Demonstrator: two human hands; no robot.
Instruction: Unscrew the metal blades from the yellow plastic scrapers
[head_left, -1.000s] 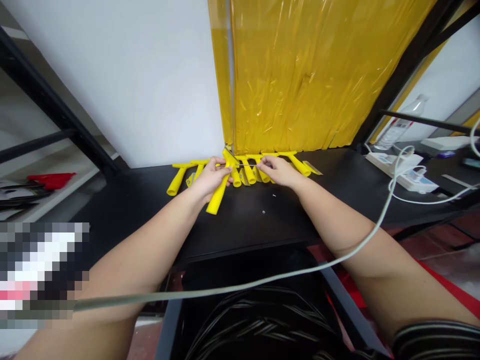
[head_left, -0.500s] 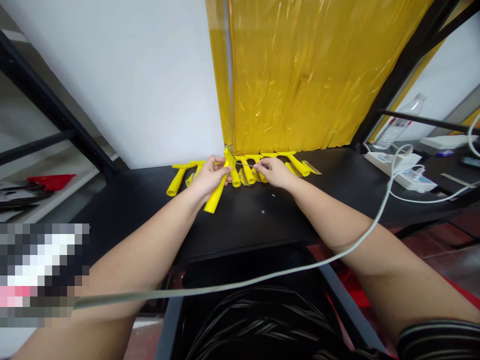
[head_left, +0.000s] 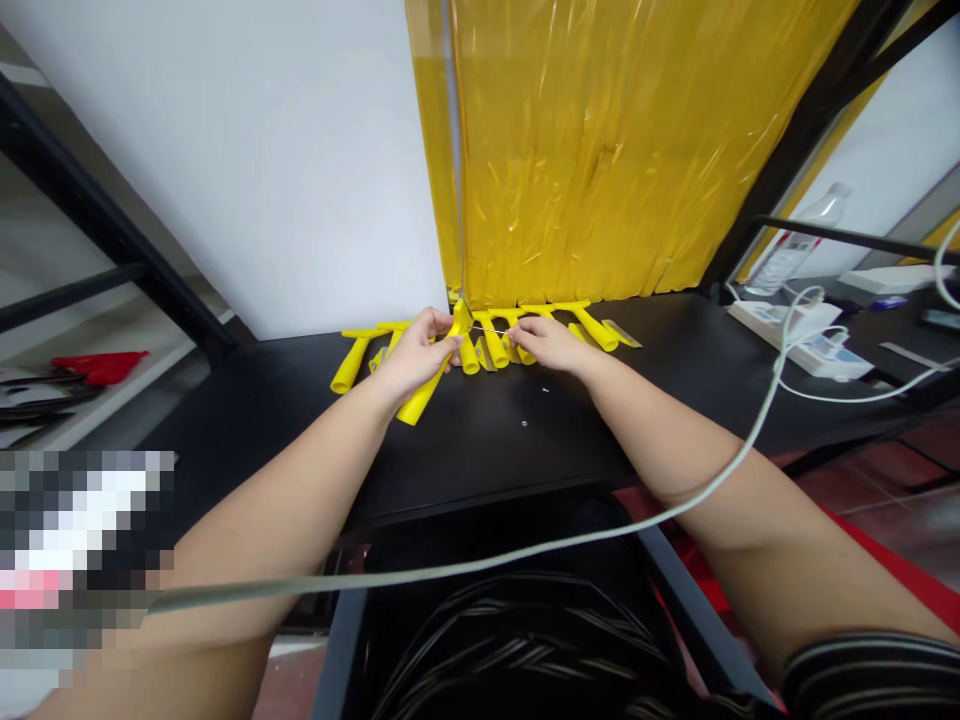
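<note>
My left hand [head_left: 424,354] is closed around a yellow T-shaped plastic scraper [head_left: 420,402], its hollow round handle end slanting down toward me. A thin metal rod [head_left: 487,329] is pinched in the fingers of my right hand [head_left: 550,342]. The rod's far tip meets the scraper near its head; the exact contact is too small to make out. Behind both hands lies a row of similar yellow handles [head_left: 495,352], with flat metal blades [head_left: 622,334] among them. On the black table [head_left: 480,450] in front are a tiny light screw-like piece [head_left: 545,389] and a small ring [head_left: 524,423].
A white cable [head_left: 540,552] runs across in front of my forearms. White power strips [head_left: 802,340] and a clear bottle [head_left: 799,245] are at the right. Yellow plastic sheeting [head_left: 600,150] and a white panel [head_left: 285,160] rise behind the table, with black frame posts [head_left: 112,190] at the sides.
The scraper in my left hand has tilted, its handle end swinging slightly left and its head turning. My right hand stays nearly in place with the rod.
</note>
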